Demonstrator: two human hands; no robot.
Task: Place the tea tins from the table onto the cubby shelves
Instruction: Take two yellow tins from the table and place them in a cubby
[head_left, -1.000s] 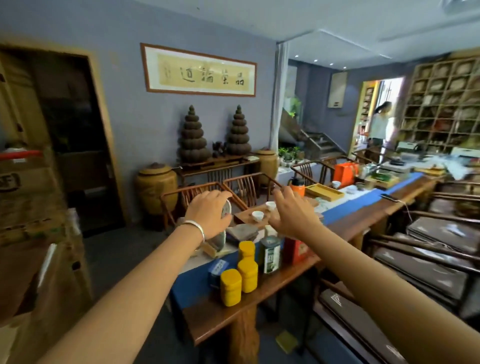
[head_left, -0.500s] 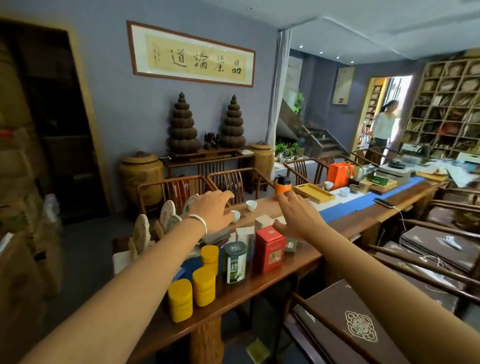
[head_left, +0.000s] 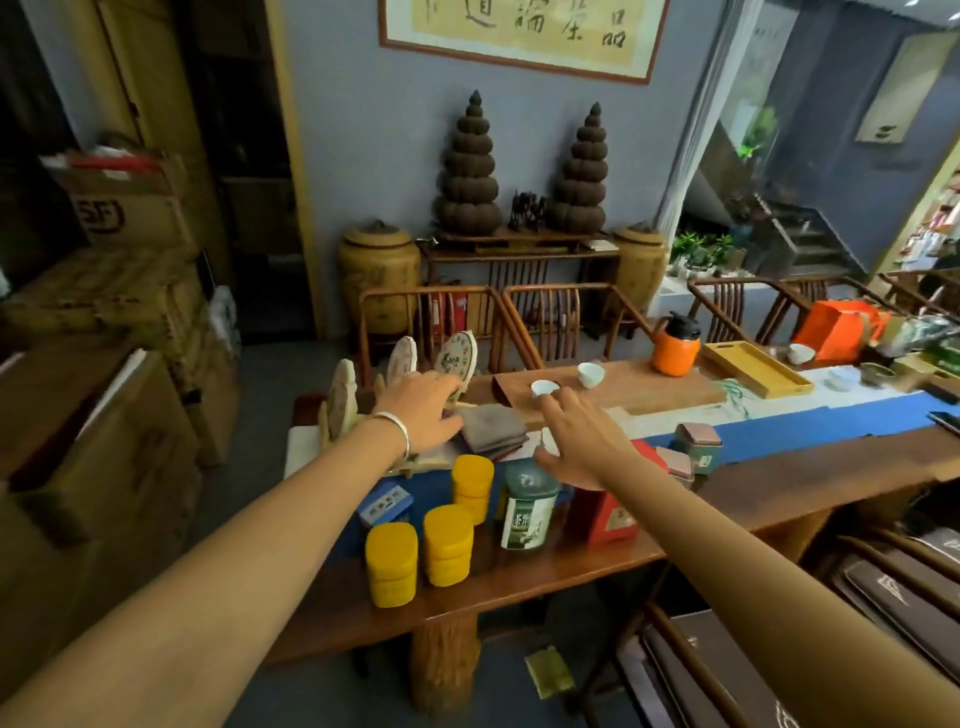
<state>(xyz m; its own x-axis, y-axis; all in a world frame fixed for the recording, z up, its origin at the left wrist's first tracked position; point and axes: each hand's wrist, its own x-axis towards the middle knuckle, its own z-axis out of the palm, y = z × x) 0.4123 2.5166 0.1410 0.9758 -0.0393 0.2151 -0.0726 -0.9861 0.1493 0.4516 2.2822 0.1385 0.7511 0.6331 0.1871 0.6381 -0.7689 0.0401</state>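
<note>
Both arms reach forward over the near end of a long wooden table (head_left: 779, 499), and neither hand holds anything. The left hand (head_left: 423, 410), a silver bangle (head_left: 397, 434) on its wrist, hangs palm down with fingers spread above a folded grey cloth (head_left: 493, 426), just left of centre. The right hand (head_left: 584, 441), at the centre of the frame, is likewise spread and relaxed, above the tins. Below it stand a green tea tin (head_left: 527, 506) and a red tea tin (head_left: 602, 517); whether the palm touches either cannot be told from this angle. Left of these, three yellow tea tins (head_left: 447, 545) cluster near the table's front edge, beside a small blue box (head_left: 385, 505). Two small pink-lidded tins (head_left: 698, 447) sit right of the hand on a blue runner (head_left: 831, 426). Farther back on the table are white cups (head_left: 591, 373) and an orange flask (head_left: 677, 349).
</note>
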